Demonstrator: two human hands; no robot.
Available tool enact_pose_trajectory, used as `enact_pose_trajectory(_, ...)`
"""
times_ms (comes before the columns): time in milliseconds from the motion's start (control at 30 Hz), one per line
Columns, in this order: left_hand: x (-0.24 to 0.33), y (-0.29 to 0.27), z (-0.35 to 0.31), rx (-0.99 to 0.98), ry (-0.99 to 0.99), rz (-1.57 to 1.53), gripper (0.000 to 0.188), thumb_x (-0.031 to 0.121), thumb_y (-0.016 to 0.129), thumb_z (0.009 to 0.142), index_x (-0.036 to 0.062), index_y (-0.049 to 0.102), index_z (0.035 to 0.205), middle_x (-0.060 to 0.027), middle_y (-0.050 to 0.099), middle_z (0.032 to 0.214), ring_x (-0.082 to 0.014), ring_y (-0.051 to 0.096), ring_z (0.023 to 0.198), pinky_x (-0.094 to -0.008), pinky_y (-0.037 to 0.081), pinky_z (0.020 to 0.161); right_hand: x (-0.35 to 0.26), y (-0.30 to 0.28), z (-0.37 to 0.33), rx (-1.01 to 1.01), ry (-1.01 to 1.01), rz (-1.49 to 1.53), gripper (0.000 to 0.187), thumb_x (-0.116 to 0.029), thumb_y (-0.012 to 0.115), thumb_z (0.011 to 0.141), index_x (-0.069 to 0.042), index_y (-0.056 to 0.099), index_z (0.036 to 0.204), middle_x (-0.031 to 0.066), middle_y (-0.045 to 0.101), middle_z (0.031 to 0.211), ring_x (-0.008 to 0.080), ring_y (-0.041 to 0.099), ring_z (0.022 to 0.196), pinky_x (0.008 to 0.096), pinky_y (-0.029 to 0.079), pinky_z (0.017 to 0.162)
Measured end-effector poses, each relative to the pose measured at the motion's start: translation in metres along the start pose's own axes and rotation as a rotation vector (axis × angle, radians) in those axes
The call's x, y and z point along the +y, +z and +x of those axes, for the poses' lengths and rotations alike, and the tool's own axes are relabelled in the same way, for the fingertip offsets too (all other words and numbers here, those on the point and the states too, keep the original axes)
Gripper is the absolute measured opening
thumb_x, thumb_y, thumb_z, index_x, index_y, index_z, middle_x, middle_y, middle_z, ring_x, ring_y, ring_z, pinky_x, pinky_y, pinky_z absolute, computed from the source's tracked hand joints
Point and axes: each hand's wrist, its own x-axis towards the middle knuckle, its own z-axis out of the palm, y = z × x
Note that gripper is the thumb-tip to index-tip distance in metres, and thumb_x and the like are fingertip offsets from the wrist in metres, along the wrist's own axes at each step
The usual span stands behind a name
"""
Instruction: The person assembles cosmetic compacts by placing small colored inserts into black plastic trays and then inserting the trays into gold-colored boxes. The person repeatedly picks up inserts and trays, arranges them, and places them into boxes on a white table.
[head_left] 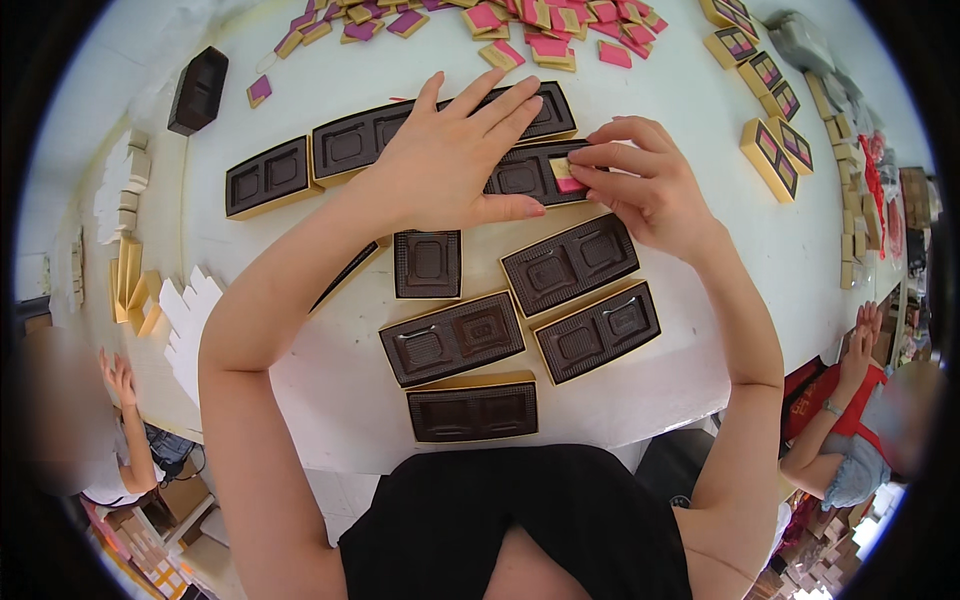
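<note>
Black boxes [460,345] with gold sides crowd the tabletop [620,412]; a pink pile [545,45] sits behind. The left hand [445,150], spread wide, hides some. The right hand's grip [645,185] pinches a little pink-and-yellow square [565,175] inside one box [520,178].

On the white table [330,405], the left hand [455,160] hid the middle of the back row of dark boxes [345,145], so where each ended could not be told. The right hand [650,185] covered part of a pink-and-cream piece [560,172]. The left forearm [310,255] blocked most of a slanted box [350,272]. Beyond the table's middle, a heap of pieces [547,47] was cut off. Left and right of the table, two people's heads [60,400] [915,420] were blurred.
</note>
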Motion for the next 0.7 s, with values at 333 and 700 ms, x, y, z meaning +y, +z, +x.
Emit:
enact_pose_trajectory(333, -0.001, -0.004, 0.0, -0.037, -0.003, 0.02, 0.094, 0.07, 0.051, 0.087, 0.0052, 0.03, 0.152, -0.0109, 0.022, 0.162, -0.0326, 0.019, 0.149, -0.0643, 0.018, 0.115, 0.045, -0.008, 0.009, -0.007, 0.188, 0.091, 0.031, -0.015, 0.069, 0.085, -0.012, 0.07, 0.115, 0.0116, 0.059, 0.131, 0.0317, 0.054, 0.119, 0.0432, 0.045, 0.101)
enact_pose_trajectory(700, 0.0, 0.001, -0.007, 0.295, 0.02, -0.107, 0.085, 0.061, 0.076, 0.073, 0.0007, 0.057, 0.129, -0.0206, 0.051, 0.142, -0.0379, 0.049, 0.132, -0.0553, 0.039, 0.109, 0.119, 0.023, 0.042, 0.151, 0.694, 0.273, 0.023, -0.009, 0.059, 0.095, -0.003, 0.066, 0.116, 0.0079, 0.069, 0.085, 0.0205, 0.066, 0.076, 0.0314, 0.054, 0.071)
